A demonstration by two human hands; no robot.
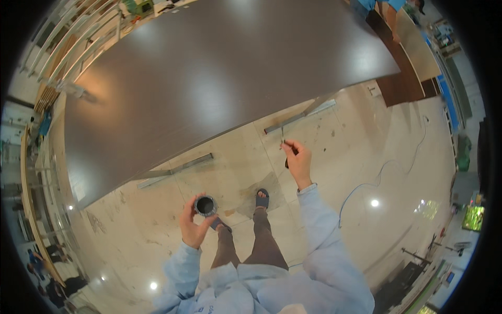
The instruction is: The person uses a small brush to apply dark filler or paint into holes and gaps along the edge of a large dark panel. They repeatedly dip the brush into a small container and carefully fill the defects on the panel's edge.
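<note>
My left hand (194, 225) is closed around a small round cup (205, 205) with a dark inside, held upright low in front of me. My right hand (298, 161) is raised to the right, its fingers pinching a slim tool (283, 137) with a thin shaft and a dark handle end. The tool's tip points away from me, near the edge of the big table; its exact kind is too small to tell. A large grey-brown panel (219, 68) spreads across the view beyond both hands, and neither hand touches it.
Metal support legs (298, 116) stick out under the panel's near edge. A thin cable (361, 187) curves over the tiled floor at right. White racks (78, 39) stand at far left. At far right, another person's hand (393, 26) is near dark brown boards (402, 81).
</note>
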